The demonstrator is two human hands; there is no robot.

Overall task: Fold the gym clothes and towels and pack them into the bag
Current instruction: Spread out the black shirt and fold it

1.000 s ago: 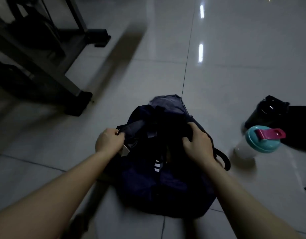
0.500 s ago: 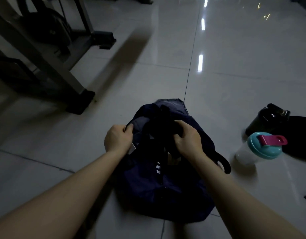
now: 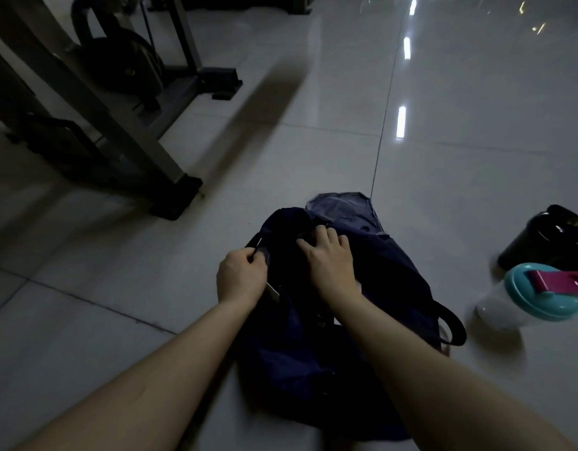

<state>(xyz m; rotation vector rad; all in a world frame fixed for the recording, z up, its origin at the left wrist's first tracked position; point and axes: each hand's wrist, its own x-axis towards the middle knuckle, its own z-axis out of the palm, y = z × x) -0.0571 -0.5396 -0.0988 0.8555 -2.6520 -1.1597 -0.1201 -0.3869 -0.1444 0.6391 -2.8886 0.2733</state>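
A dark navy gym bag (image 3: 300,362) lies on the tiled floor in front of me, with a grey flap (image 3: 343,208) at its far end and a black strap loop (image 3: 452,327) on its right. My left hand (image 3: 240,276) pinches the bag's left rim near the opening. My right hand (image 3: 328,255) lies on the dark fabric at the top of the bag, fingers spread and pressing down. What is inside the bag is too dark to make out.
A shaker bottle with a teal lid and pink cap (image 3: 538,296) stands right of the bag. Behind it are a black bottle (image 3: 541,240) and dark cloth. A gym machine frame with weight plates (image 3: 118,102) stands at the left back.
My right hand slid forward from the bag's middle to its far top and flattened. My left hand kept its pinch on the rim. The view tilted up a little.
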